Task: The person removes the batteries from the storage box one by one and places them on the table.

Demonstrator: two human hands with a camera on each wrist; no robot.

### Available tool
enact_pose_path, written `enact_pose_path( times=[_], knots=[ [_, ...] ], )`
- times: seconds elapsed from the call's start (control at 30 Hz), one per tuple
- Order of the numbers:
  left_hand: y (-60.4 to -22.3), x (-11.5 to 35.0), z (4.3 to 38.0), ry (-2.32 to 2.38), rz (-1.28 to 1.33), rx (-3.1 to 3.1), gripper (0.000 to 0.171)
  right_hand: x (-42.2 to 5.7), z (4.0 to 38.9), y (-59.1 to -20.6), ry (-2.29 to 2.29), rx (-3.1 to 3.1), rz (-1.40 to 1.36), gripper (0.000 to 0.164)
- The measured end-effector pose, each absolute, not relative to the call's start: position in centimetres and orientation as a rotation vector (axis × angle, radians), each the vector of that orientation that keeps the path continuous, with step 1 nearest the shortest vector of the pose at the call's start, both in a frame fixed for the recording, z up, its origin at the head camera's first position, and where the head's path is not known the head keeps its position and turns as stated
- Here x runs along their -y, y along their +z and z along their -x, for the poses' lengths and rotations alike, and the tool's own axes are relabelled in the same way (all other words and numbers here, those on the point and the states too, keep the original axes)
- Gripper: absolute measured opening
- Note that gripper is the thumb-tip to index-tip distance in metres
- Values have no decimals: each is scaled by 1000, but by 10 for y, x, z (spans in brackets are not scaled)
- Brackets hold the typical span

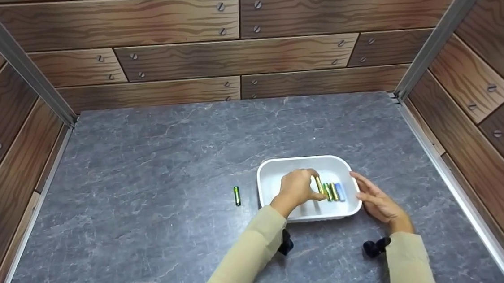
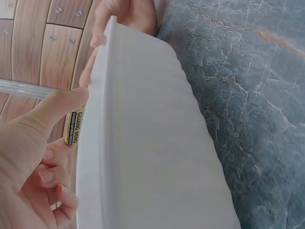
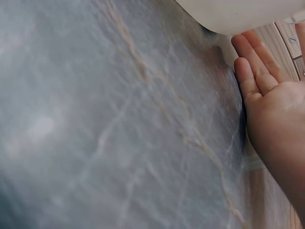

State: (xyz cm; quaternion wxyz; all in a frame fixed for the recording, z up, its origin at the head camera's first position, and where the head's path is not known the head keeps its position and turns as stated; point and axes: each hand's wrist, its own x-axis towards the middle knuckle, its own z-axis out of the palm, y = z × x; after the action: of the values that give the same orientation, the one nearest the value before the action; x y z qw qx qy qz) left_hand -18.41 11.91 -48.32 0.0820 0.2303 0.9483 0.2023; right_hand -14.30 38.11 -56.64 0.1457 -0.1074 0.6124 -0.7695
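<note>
In the head view my left hand (image 1: pixel 297 188) is over a white plastic tray (image 1: pixel 271 161), pinching a gold battery (image 1: pixel 319 184) between thumb and fingers. Lettering on that battery (image 2: pixel 75 126) shows in the left wrist view, above the tray's rim. Beside it in the tray lie two green-and-gold batteries (image 1: pixel 330 192) and a blue one (image 1: pixel 340 192), side by side at the right. My right hand (image 1: pixel 379 202) touches the tray's right end; in the right wrist view its fingers (image 3: pixel 257 67) lie fairly straight near the outer wall.
A single green battery (image 1: pixel 237 195) lies on the grey marbled tabletop (image 1: pixel 159 166), left of the tray. Wood-patterned walls (image 1: pixel 182 61) and metal posts (image 1: pixel 441 32) enclose the back and sides.
</note>
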Motion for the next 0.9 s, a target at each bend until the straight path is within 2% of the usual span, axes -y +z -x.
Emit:
enact_pose_path(
  times=[0.37,0.9],
  knots=[
    [-475,-93,179,695,-777,-2857,56,-384,144,-568,-2238,-1650,440,56],
    [-471,-43,175,917,-782,-2822,56,-383,144,-567,-2234,-1705,336,55]
  ],
)
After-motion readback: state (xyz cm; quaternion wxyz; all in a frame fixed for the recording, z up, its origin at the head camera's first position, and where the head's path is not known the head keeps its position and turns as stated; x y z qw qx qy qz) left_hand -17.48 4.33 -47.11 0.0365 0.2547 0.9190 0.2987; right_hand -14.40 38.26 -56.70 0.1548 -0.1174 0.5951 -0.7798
